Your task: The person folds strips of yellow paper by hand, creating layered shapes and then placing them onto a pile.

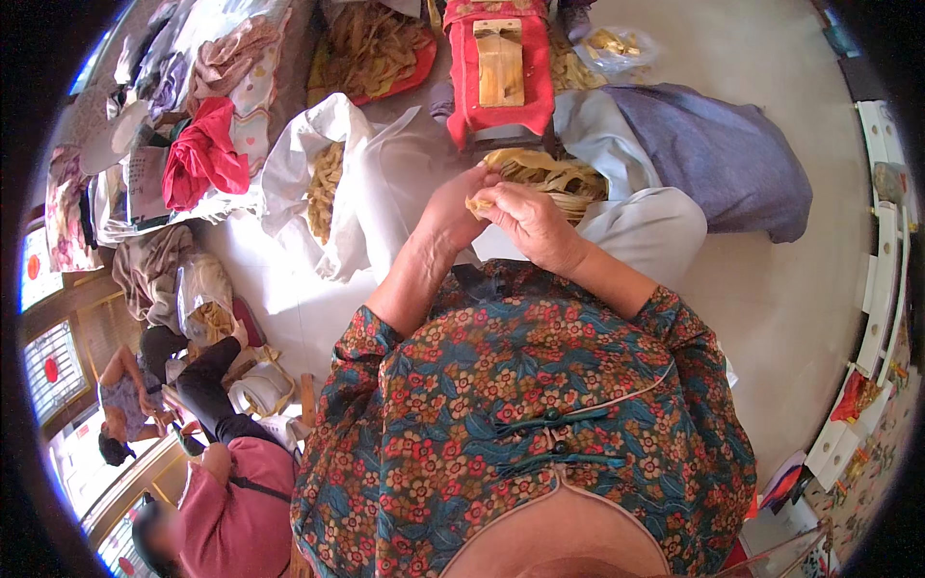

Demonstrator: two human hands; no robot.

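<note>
My left hand (pixel 457 209) and my right hand (pixel 531 220) meet in front of my body, above my lap. Between the right thumb and fingers is pinched a small pale end of dried plant husk (pixel 477 207). A yellowish strip of husk (pixel 531 157) runs from the fingertips of my left hand, which appear closed on it. Behind the right hand lies a bundle of long dried husk strips (pixel 578 184), partly covered by a pale cloth (pixel 611 141). Where the strips join inside my fingers is hidden.
Ahead stands a red-cloth-covered stand (pixel 498 108) with a wooden block (pixel 500 68). A white sack (pixel 368 173) holds braided husk (pixel 325 191). Husks fill a red tray (pixel 415 72). A blue-grey cloth (pixel 715 159) lies right. Two other people (pixel 238 491) sit at left.
</note>
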